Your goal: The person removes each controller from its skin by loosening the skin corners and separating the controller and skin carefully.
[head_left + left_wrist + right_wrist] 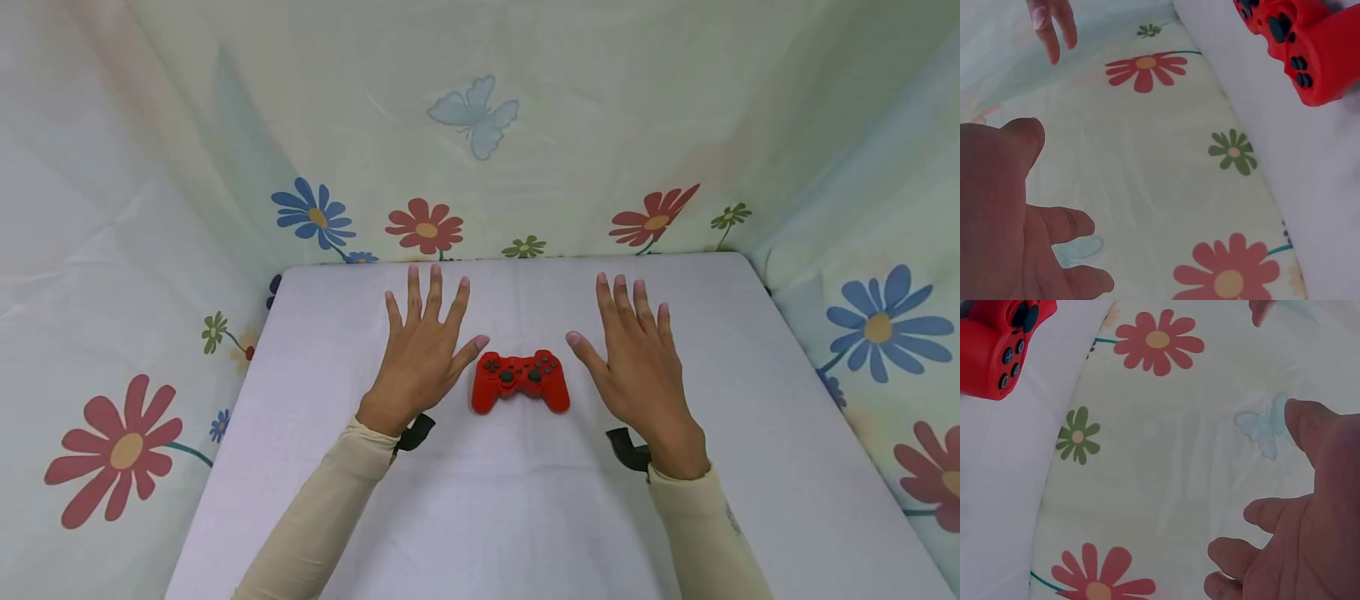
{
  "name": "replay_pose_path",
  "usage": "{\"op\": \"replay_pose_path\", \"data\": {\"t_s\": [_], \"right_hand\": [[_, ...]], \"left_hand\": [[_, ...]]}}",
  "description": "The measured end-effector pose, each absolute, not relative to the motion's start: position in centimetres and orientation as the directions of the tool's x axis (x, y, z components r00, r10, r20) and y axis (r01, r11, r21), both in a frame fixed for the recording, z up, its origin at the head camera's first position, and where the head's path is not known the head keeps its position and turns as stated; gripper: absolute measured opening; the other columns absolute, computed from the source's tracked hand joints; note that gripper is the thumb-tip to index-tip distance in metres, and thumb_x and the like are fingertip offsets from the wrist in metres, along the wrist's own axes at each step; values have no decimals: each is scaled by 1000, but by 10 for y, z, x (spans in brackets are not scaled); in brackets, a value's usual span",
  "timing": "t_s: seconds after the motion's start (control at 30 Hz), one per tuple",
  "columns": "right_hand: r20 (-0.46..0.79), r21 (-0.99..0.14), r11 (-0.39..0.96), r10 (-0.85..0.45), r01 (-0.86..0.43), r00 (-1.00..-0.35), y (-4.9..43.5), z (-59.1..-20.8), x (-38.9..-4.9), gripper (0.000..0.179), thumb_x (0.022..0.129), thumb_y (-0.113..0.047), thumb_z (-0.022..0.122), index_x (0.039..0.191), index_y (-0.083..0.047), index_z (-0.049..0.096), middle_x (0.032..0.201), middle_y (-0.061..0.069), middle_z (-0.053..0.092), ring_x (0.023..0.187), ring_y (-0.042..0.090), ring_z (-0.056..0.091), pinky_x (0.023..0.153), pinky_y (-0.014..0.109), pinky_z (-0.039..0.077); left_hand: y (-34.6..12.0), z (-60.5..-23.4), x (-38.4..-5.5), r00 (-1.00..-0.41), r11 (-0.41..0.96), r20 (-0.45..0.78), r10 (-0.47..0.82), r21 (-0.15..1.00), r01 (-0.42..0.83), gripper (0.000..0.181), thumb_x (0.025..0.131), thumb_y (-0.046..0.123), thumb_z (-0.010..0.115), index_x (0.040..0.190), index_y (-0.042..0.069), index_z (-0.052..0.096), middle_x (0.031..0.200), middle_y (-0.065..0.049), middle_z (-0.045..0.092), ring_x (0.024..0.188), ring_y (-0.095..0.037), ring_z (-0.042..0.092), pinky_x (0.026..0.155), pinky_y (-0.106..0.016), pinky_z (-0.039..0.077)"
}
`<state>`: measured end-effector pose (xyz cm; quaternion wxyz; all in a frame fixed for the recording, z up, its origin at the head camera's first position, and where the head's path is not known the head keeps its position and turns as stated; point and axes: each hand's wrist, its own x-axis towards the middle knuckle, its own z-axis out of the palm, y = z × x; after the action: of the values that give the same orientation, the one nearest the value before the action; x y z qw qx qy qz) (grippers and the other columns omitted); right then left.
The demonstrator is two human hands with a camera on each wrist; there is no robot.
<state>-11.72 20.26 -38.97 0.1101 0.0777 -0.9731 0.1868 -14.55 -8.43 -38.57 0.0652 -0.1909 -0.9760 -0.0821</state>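
A red game controller (521, 377) with black sticks and buttons lies on the white-covered table, between the two hands. To its left, my left hand (422, 358) is held with fingers spread and straight, its thumb tip nearest the controller. My right hand (641, 367) is on the other side, fingers extended and thumb apart, holding nothing. Part of the controller (1316, 47) shows at the upper right of the left wrist view, away from the left hand (1010, 212). In the right wrist view the controller (997, 350) is cut off at the upper left, apart from the right hand (1291, 531).
The table (517, 500) has a pale cloth cover and rounded far corners. A curtain (570, 125) printed with flowers and a butterfly hangs behind it and along both sides. Dark straps (415, 432) show at both wrists, below beige sleeves (322, 508).
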Motion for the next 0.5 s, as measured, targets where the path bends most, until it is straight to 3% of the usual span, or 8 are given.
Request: {"op": "replay_pose_path", "data": {"t_s": [0.27,0.5], "right_hand": [[210,-333,928,-101,-168,-973,203,-398,-121,88,106,-56,52,172,-16,10,177,19,12,166,44,2,131,67,-2],[210,-303,941,-91,-153,-973,203,-405,-123,88,106,-58,52,172,-18,10,178,18,9,166,45,-1,130,69,-6]], "left_hand": [[-86,-398,-148,-922,913,132,365,142,381,82,108,64,40,172,19,14,178,-21,0,164,-49,-13,126,-77,2],[-86,-407,-150,-921,916,139,365,124,382,81,108,64,41,171,17,20,178,-24,8,164,-53,-4,125,-79,6]]}}
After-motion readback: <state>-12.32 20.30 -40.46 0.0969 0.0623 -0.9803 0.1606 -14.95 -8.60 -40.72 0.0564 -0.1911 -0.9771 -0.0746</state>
